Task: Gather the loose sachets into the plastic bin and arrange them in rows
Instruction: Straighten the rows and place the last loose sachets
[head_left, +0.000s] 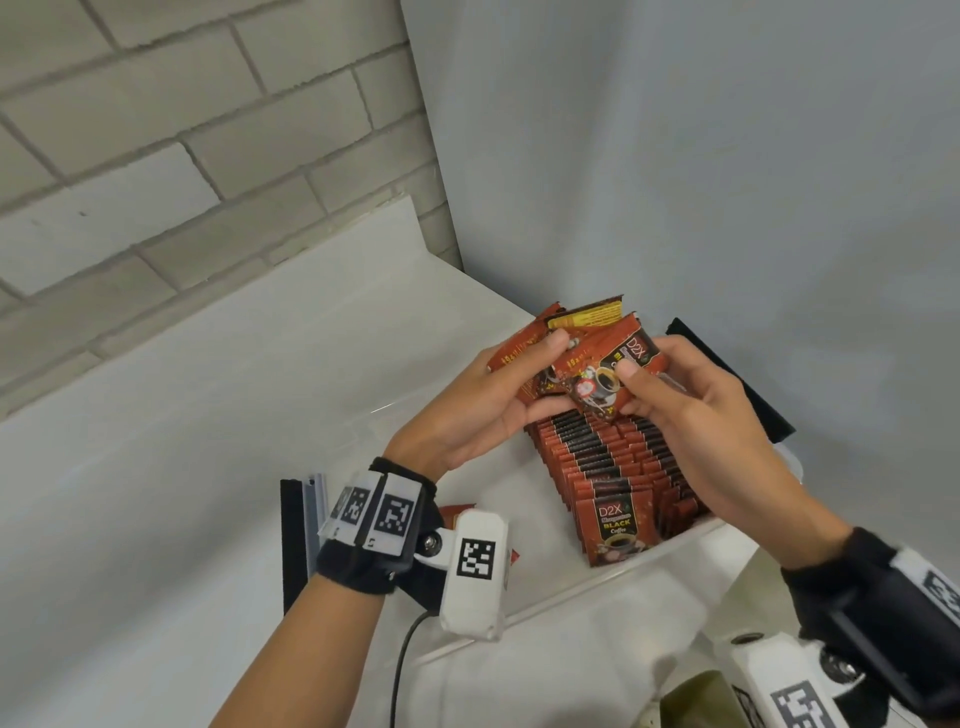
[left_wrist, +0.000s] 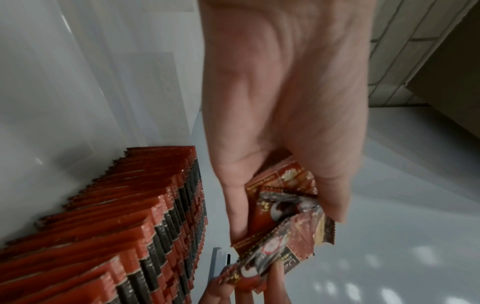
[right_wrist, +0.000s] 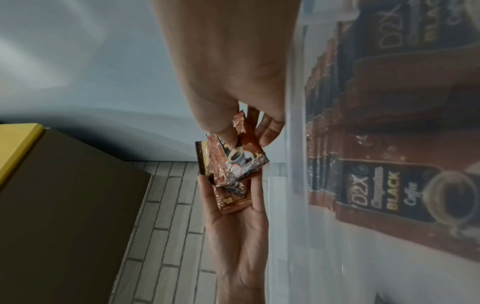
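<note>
My left hand grasps a loose bunch of sachets above the bin; my right hand pinches the front one. Rows already stand in the bin. Next, I judge, I square the bunch and slot it upright into a row.

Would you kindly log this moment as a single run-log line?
left hand: holds fanned red coffee sachets | right hand: pinches front sachet | clear plastic bin: rows of upright sachets, below hands

white table, plastic bin, loose sachet
</note>
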